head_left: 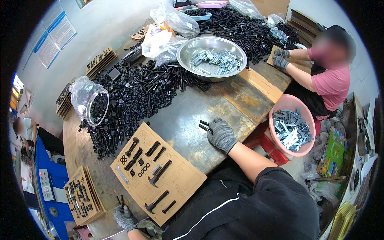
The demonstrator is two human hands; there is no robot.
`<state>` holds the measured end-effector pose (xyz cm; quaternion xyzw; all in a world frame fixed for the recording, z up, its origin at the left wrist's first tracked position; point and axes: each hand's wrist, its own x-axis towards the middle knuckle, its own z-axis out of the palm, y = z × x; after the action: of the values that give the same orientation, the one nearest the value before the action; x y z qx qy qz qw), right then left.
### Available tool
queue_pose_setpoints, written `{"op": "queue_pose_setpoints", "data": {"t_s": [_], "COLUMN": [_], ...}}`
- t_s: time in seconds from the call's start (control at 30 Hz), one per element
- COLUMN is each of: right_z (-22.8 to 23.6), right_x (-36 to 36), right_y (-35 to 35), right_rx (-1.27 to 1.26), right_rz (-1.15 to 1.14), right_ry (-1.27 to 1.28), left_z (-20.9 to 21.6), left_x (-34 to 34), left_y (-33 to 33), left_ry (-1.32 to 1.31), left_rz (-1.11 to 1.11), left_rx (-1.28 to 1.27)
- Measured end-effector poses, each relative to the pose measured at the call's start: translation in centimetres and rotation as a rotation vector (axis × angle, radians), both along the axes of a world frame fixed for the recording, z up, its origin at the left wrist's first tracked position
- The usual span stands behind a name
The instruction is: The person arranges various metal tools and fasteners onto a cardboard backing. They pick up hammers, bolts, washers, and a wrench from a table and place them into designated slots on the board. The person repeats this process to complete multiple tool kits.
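My right hand [222,136], in a grey knitted glove, is closed on two black bolts [205,125] above the bare metal tabletop. At the lower left, my left hand [125,219], gloved alike, pinches dark bolts [120,200] beside the board's near edge. Between the hands lies a brown cardboard sheet [186,182] with printed outlines. It carries black bolts, rings, nuts, hooked black pieces [160,174] and a silver wrench [121,175]. The held bolts' other ends are hidden by the gloves.
Loose black hardware [140,88] is heaped beyond the board. A steel bowl [182,66] holds silver tubes; a pink basin [276,132] of metal pieces stands at right. Filled boards [94,200] stack at left. A co-worker [332,84] sits at the far right, gloved hands on a board.
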<state>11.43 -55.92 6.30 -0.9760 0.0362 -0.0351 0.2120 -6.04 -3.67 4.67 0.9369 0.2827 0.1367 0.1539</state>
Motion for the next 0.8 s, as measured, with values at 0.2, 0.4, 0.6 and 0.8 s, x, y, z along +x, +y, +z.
{"op": "queue_pose_setpoints", "data": {"t_s": [0.2, 0.4, 0.6, 0.8], "right_z": [0.0, 4.8, 4.4, 4.4], "right_x": [0.4, -1.1, -1.9, -4.0], "right_y": [0.1, 2.2, 10.2, 22.2], "right_rx": [-0.081, 0.153, 0.217, 0.07], "right_rz": [0.117, 0.062, 0.452, 0.996], "right_ry": [-0.003, 0.177, -0.13, -0.139], "left_z": [-1.4, 0.2, 3.2, 2.5], "left_x": [-1.8, -1.2, 2.5, 4.1], "left_y": [4.2, 1.5, -4.4, -4.9], "left_ry": [0.082, -0.106, -0.084, 0.105], "left_rz": [0.043, -0.069, -0.455, -0.651], "left_rx": [-0.086, -0.504, -0.347, -0.243]}}
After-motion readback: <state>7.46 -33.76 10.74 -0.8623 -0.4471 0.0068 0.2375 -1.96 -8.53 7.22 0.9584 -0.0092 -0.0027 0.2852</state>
